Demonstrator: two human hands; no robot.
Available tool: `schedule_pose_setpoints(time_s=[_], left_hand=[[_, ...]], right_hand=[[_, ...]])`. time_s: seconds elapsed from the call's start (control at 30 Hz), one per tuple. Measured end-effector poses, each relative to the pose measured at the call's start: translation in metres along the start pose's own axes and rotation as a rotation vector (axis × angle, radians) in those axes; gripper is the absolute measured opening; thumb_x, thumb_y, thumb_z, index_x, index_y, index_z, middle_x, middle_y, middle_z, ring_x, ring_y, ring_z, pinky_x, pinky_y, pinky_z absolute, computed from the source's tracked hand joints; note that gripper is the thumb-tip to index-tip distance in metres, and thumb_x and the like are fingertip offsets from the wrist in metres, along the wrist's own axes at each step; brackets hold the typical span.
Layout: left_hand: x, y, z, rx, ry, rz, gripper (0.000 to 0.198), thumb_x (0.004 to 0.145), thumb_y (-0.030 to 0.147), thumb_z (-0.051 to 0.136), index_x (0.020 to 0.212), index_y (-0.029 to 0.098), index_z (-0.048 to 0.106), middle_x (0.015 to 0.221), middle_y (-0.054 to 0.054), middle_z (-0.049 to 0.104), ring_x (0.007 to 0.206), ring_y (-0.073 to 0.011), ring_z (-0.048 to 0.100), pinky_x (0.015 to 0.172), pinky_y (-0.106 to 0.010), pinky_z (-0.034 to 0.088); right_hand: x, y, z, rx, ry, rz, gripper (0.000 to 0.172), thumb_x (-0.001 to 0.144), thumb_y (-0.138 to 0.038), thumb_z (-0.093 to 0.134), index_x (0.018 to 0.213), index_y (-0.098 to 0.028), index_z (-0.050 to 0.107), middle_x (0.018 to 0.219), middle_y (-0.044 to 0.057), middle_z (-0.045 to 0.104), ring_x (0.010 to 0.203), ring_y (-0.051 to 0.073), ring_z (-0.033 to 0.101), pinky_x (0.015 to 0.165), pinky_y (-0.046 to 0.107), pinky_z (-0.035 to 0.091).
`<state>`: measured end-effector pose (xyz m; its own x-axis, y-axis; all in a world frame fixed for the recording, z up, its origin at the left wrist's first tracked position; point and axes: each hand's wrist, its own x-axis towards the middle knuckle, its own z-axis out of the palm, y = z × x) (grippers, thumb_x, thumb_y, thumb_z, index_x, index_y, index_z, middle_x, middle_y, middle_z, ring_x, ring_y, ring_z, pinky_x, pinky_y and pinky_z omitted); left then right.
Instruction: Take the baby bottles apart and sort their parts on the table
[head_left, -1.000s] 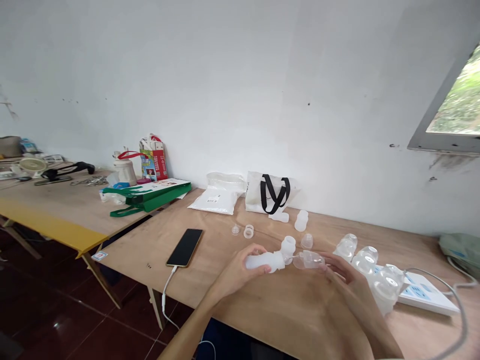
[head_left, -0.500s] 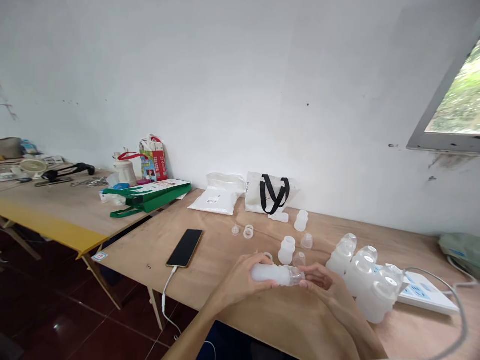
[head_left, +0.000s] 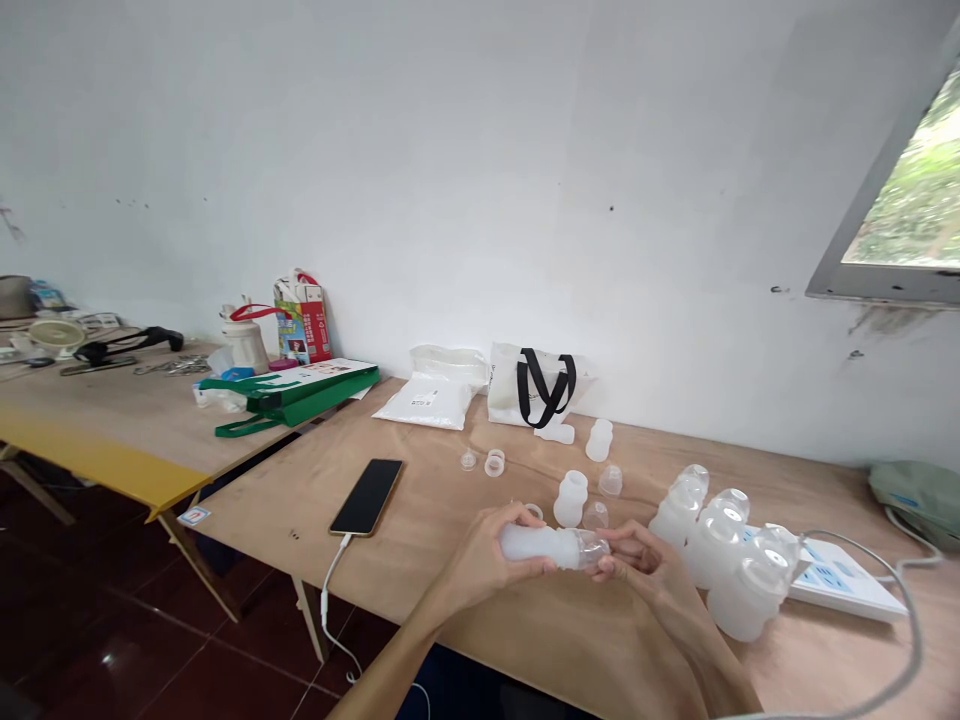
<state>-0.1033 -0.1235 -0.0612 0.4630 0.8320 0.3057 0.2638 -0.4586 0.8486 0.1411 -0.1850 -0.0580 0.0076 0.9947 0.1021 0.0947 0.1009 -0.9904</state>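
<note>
A frosted white baby bottle (head_left: 536,545) lies sideways between my hands above the front of the table. My left hand (head_left: 487,550) is wrapped round its body. The fingers of my right hand (head_left: 637,560) pinch the clear domed cap (head_left: 592,549) at its right end. Just beyond stand an open bottle body (head_left: 571,498) and two loose clear caps, one of them a dome (head_left: 610,480). A ring collar (head_left: 495,462) and a nipple (head_left: 468,459) rest farther left. Several capped bottles (head_left: 746,590) stand to the right of my right hand.
A phone (head_left: 367,497) on a white charging cable lies left. Against the wall are a white plastic package (head_left: 424,400) and a white bag with black handles (head_left: 502,390). A white device (head_left: 847,580) with a grey cable sits behind the capped bottles. Another bottle body (head_left: 599,440) stands farther back.
The view has shifted slightly. Both hands keep hold of the bottle and its cap in nearly the same pose; the right fingers have shifted a little on the cap.
</note>
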Motion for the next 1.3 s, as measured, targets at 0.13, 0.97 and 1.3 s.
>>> schedule_pose_setpoints(time_s=[0.13,0.97,1.3], left_hand=[[0.003,-0.003,0.000,-0.166,0.011,0.100,0.038,0.070,0.045,0.088,0.091,0.021,0.067,0.107,-0.006,0.074,0.102,-0.0256,0.068,0.093,-0.033,0.050],[-0.002,-0.018,0.036,-0.063,-0.308,0.000,0.070,0.082,0.044,0.080,0.144,0.028,0.054,0.138,-0.008,0.065,0.123,-0.0317,0.061,0.104,-0.042,0.047],[-0.001,-0.038,0.036,0.206,-0.328,0.066,0.066,0.091,0.054,0.068,0.148,0.026,0.049,0.152,-0.011,0.052,0.139,-0.0322,0.046,0.118,-0.047,0.033]], right_hand=[[0.001,0.005,0.006,0.053,0.010,-0.023,0.047,0.067,-0.060,0.088,0.088,-0.022,0.070,0.082,0.009,0.080,0.075,0.030,0.077,0.074,0.043,0.065],[-0.004,0.014,0.022,-0.269,0.024,-0.158,0.051,0.088,-0.050,0.073,0.135,-0.032,0.066,0.111,0.004,0.076,0.089,0.024,0.072,0.091,0.042,0.057],[0.010,0.044,0.026,-0.537,0.009,-0.115,0.060,0.086,-0.050,0.068,0.143,-0.031,0.057,0.132,0.006,0.071,0.124,0.033,0.064,0.106,0.049,0.047]])
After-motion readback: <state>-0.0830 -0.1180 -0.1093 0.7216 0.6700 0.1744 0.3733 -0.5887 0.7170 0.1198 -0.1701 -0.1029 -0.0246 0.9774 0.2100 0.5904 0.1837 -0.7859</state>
